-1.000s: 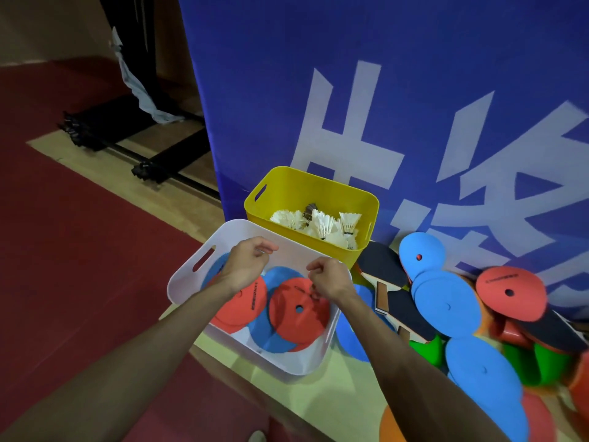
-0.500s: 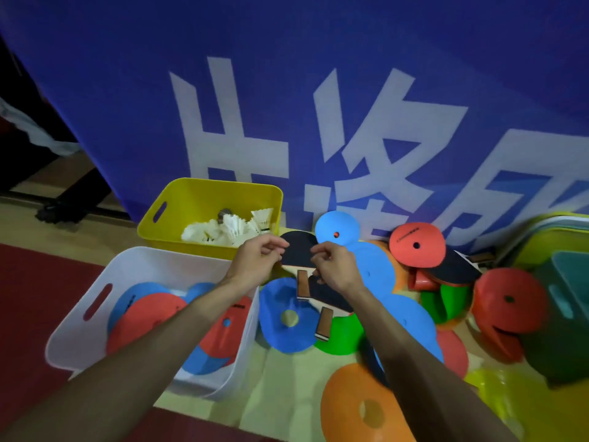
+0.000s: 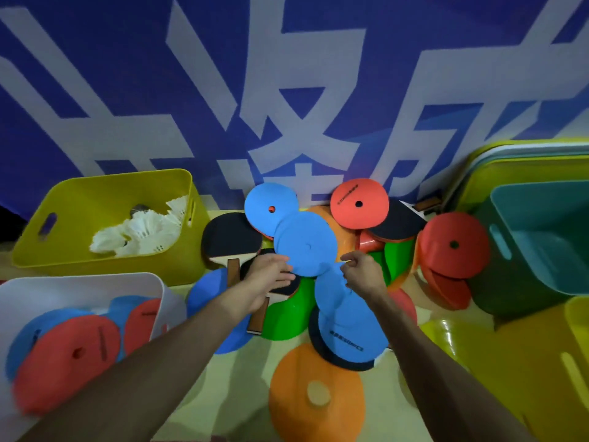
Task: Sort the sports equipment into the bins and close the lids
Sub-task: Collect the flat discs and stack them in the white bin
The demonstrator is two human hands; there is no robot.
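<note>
Your left hand [image 3: 271, 275] lies open, fingertips touching the left edge of the blue disc [image 3: 306, 244] atop the pile [image 3: 349, 330], half hiding a paddle [image 3: 257, 317]; your right hand [image 3: 363, 272] curls loosely just beside it, grip hard to tell

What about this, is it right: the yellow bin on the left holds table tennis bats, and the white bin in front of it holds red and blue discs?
Not quite. The yellow bin holds white shuttlecocks, not bats; a bat lies outside, beside it. The white bin does hold red and blue discs. The head view shows this.
</note>
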